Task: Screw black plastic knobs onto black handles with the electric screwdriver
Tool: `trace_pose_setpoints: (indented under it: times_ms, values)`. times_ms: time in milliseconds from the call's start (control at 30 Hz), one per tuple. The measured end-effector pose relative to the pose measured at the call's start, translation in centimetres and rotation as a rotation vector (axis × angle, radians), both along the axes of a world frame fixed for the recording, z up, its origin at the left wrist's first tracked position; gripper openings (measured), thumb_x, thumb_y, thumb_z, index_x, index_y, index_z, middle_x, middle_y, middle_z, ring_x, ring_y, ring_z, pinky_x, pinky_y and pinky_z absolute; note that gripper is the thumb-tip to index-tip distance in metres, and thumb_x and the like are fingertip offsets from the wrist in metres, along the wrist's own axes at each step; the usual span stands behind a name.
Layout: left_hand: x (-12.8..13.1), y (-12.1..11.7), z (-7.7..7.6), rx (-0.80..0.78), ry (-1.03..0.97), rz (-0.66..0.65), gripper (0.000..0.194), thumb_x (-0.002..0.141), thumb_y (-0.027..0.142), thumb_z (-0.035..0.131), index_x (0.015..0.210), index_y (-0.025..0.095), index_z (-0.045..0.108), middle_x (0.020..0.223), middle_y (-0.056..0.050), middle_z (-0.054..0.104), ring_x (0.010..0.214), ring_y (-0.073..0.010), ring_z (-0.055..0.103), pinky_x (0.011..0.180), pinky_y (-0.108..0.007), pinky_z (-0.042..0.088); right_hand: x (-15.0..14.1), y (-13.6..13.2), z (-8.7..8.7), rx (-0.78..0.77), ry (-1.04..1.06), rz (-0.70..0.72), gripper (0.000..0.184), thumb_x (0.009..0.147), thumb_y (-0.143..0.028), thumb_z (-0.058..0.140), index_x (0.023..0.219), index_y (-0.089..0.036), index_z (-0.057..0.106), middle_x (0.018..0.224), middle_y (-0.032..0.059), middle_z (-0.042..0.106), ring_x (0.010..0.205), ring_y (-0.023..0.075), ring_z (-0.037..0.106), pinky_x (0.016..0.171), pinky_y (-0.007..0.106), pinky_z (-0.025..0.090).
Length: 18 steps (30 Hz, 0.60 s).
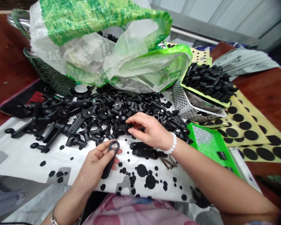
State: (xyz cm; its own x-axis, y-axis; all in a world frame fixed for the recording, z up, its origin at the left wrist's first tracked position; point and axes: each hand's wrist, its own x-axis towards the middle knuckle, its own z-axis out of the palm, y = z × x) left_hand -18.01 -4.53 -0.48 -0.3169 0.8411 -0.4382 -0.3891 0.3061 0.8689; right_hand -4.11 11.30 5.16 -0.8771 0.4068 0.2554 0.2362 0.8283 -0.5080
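Gripping a light, stiff black plastic arm [106,170] by its slim shaft, ring end up, the left hand [95,165] sits above a black-spotted white sheet [21,159], while the right hand [150,129] pinches a matte black plastic piece [123,127] at the near edge of a heap of black parts [107,109].

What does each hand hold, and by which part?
Left hand: a black plastic arm, by its shaft below the ring. Right hand: a black plastic piece, pinched at one end.

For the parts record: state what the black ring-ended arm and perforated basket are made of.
The black ring-ended arm looks like matt moulded plastic, given its crisp formed edges. The perforated basket looks like punched metal, by its silvery sheen, though coated plastic is possible.
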Motion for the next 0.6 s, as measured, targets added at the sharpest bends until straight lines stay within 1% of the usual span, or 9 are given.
trace_pose_setpoints:
  times_ms: [67,100,133,200,300,367,433,500,600]
  values:
    - [0.3,0.3,0.5,0.011,0.065,-0.018,0.05,0.072,0.037,0.07,0.111,0.009,0.056,0.069,-0.004,0.07,0.051,-0.0097,0.055,0.05,-0.02,0.045,0.7,-0.7,0.4,-0.122,0.108,0.137,0.02,0.084,-0.016,0.058,0.104,-0.013,0.061,0.091,0.0052,0.06,0.076,0.0109,0.059,0.073,0.024,0.052]
    - [0.5,0.4,0.7,0.023,0.095,-0.027,0.051,0.073,0.037,0.069,0.113,0.009,0.055,0.066,-0.002,0.068,0.051,-0.0101,0.055,0.051,-0.02,0.045,1.0,-1.1,0.5,-0.131,0.111,0.194,0.02,0.085,-0.015,0.057,0.105,-0.013,0.061,0.093,0.0064,0.06,0.079,0.0117,0.059,0.074,0.025,0.052]
    - [0.7,0.5,0.8,0.038,0.12,-0.031,0.053,0.073,0.037,0.069,0.115,0.008,0.055,0.065,-0.001,0.068,0.051,-0.0104,0.055,0.051,-0.02,0.046,1.1,-1.5,0.6,-0.111,0.091,0.236,0.021,0.086,-0.014,0.055,0.106,-0.012,0.061,0.095,0.0076,0.06,0.083,0.0128,0.059,0.076,0.026,0.052]
    - [1.1,0.6,0.8,0.063,0.158,-0.021,0.057,0.072,0.036,0.068,0.119,0.008,0.053,0.073,-0.002,0.068,0.055,-0.0113,0.057,0.052,-0.021,0.047,1.1,-2.2,0.4,-0.027,0.027,0.269,0.022,0.088,-0.013,0.051,0.107,-0.012,0.061,0.098,0.009,0.059,0.087,0.0146,0.058,0.078,0.028,0.052]
    - [1.6,0.6,0.8,0.072,0.193,-0.011,0.062,0.07,0.034,0.069,0.123,0.007,0.052,0.081,-0.005,0.069,0.062,-0.0129,0.059,0.056,-0.022,0.049,0.9,-2.8,0.1,0.054,-0.03,0.259,0.021,0.089,-0.013,0.048,0.107,-0.014,0.061,0.1,0.0093,0.058,0.088,0.0155,0.058,0.078,0.029,0.053]
    - [1.8,0.5,1.0,0.073,0.185,-0.015,0.063,0.07,0.033,0.069,0.125,0.008,0.052,0.083,-0.005,0.069,0.066,-0.0134,0.061,0.062,-0.023,0.05,0.8,-2.9,-0.2,0.041,-0.01,0.25,0.022,0.089,-0.013,0.049,0.109,-0.012,0.058,0.101,0.0103,0.059,0.091,0.0164,0.057,0.082,0.031,0.052]
    - [1.9,0.4,1.2,0.076,0.175,-0.013,0.063,0.071,0.033,0.069,0.126,0.009,0.052,0.082,-0.004,0.069,0.067,-0.0131,0.061,0.064,-0.022,0.05,0.9,-3.0,-0.4,0.016,0.038,0.21,0.021,0.089,-0.014,0.05,0.109,-0.011,0.055,0.101,0.011,0.06,0.093,0.0171,0.058,0.084,0.032,0.052]
    - [1.9,0.2,1.3,0.071,0.198,-0.023,0.062,0.073,0.032,0.068,0.129,0.01,0.051,0.074,-0.001,0.067,0.063,-0.0124,0.06,0.059,-0.021,0.048,1.0,-3.2,-0.8,0.023,0.094,0.155,0.018,0.088,-0.014,0.052,0.106,-0.01,0.055,0.1,0.0112,0.062,0.092,0.0176,0.058,0.083,0.032,0.053]
    - [2.0,0.1,1.5,0.069,0.262,-0.033,0.06,0.074,0.031,0.067,0.13,0.013,0.053,0.067,0.001,0.065,0.059,-0.0127,0.058,0.052,-0.02,0.043,1.3,-3.6,-1.5,0.109,0.156,0.12,0.014,0.089,-0.015,0.051,0.101,-0.01,0.056,0.099,0.0123,0.063,0.092,0.0187,0.059,0.084,0.033,0.054]
